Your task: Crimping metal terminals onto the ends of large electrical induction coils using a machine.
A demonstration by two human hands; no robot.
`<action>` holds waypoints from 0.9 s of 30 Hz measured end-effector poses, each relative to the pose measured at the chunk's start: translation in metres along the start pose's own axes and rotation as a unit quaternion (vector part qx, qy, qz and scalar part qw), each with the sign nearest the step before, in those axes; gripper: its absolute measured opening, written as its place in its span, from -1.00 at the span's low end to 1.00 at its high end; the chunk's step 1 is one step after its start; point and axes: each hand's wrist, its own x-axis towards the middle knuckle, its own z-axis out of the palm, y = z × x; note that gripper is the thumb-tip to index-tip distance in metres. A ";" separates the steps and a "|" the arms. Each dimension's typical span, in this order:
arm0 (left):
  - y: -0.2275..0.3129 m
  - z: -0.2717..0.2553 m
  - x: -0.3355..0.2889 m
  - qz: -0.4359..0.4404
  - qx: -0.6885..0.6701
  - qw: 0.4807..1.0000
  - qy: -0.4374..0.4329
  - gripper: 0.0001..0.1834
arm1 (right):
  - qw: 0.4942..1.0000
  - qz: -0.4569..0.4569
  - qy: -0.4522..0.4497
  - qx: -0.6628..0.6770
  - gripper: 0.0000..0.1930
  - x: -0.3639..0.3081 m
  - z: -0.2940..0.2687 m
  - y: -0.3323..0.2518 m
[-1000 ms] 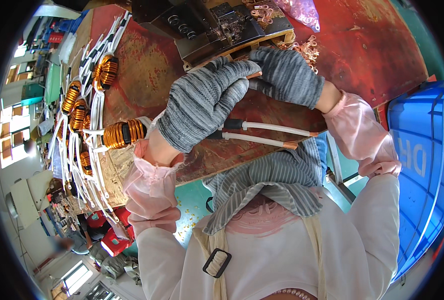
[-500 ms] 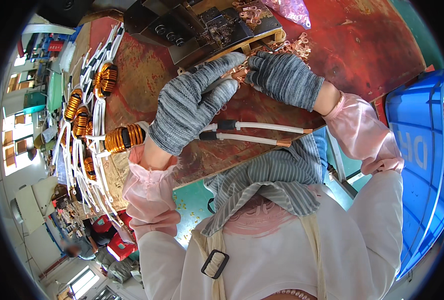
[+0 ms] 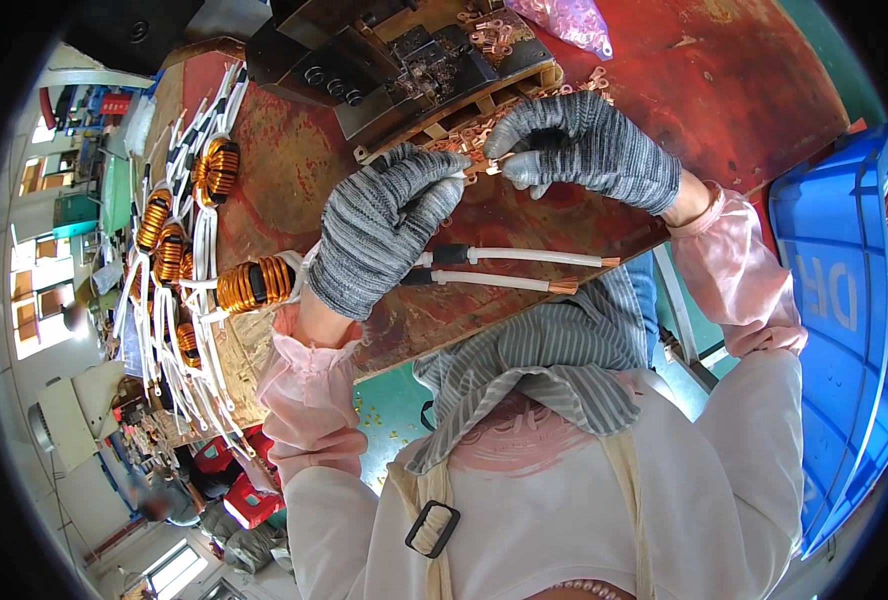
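My left hand (image 3: 379,225), in a grey knitted glove, is closed in a pinch at its thumb and forefinger. A small pale bit shows at the tips, too hidden to name. Facing it, my right hand (image 3: 589,150), gloved alike, pinches a small copper cable lug (image 3: 494,168). Behind both hands lies a pile of loose copper lugs (image 3: 479,135). Beside my left wrist rests a copper-wound ring coil (image 3: 254,284) with black bands. Two white leads (image 3: 524,256) with black sleeves and bare copper ends emerge to the right of my left hand.
A dark metal machine (image 3: 384,80) stands at the far side of the red worn table (image 3: 744,90). A pink plastic bag (image 3: 564,22) of lugs lies beyond. More ring coils (image 3: 216,172) with white leads are heaped left. A blue crate (image 3: 834,260) stands right.
My right hand has drawn back from the lug pile and turned, a copper lug now showing between its fingertips. My left hand has shifted slightly nearer, its fingertips closing together.
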 end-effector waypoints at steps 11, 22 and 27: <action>0.011 -0.006 -0.005 -0.101 0.054 0.993 -0.026 -0.78 | 1.000 0.012 -0.017 0.019 -0.75 0.005 0.010 -0.020; -0.038 -0.141 -0.118 -0.195 0.241 0.948 -0.074 -0.28 | 0.996 0.032 0.075 -0.025 -0.82 0.006 0.021 -0.008; -0.076 -0.110 -0.166 -0.285 0.235 0.926 0.078 -0.36 | 0.997 0.046 0.061 -0.011 -0.82 0.011 0.020 -0.010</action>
